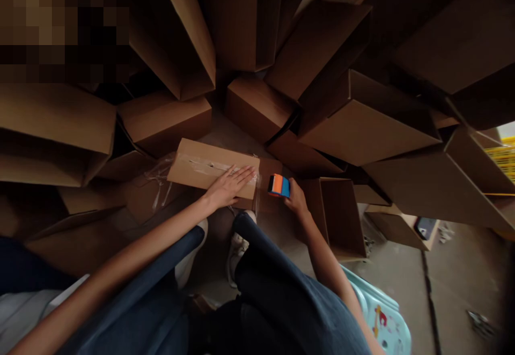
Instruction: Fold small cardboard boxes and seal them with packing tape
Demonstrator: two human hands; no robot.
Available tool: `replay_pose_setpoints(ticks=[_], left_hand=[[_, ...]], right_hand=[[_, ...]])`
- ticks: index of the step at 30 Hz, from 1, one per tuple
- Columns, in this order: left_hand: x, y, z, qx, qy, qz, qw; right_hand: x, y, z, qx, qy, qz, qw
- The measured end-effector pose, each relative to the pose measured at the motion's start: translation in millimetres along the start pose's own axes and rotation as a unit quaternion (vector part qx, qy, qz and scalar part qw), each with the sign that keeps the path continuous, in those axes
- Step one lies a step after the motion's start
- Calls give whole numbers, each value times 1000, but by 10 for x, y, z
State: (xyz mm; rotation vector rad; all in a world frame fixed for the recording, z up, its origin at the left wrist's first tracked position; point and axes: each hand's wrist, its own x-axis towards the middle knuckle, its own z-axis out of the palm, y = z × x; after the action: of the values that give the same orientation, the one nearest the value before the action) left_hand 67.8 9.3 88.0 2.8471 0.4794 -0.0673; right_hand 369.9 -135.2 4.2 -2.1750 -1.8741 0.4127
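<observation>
My left hand [228, 187] lies flat on top of a closed cardboard box [193, 157], fingers stretched toward its right end. Clear tape, wrinkled in places, runs along the top of this box. Just right of the box, my right hand [296, 198] is closed around an orange and blue tape dispenser [280, 185]. The dispenser is held apart from the box. Part of its handle is hidden by my fingers.
Many cardboard boxes crowd around, including an open box [341, 218] beside my right arm. A phone [425, 227] lies on a box at the right. A light blue plastic stool [386, 317] stands at lower right, and a yellow wire basket [502, 159] at the far right.
</observation>
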Motion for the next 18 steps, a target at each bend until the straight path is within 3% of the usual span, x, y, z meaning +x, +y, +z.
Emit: replay_pose_setpoints(ticks=[7,11,18], left_hand=[[23,5,18,35,12,-1,999],[31,18,3,49,8,4,999],[30,22,-38,30,-2,-2,1000]], right_hand=[[-202,120,-174,-32,-15,-15,999],[-160,94,-328,-51,-32,-30,998],[32,-23,-572,-190,-98,-95,972]])
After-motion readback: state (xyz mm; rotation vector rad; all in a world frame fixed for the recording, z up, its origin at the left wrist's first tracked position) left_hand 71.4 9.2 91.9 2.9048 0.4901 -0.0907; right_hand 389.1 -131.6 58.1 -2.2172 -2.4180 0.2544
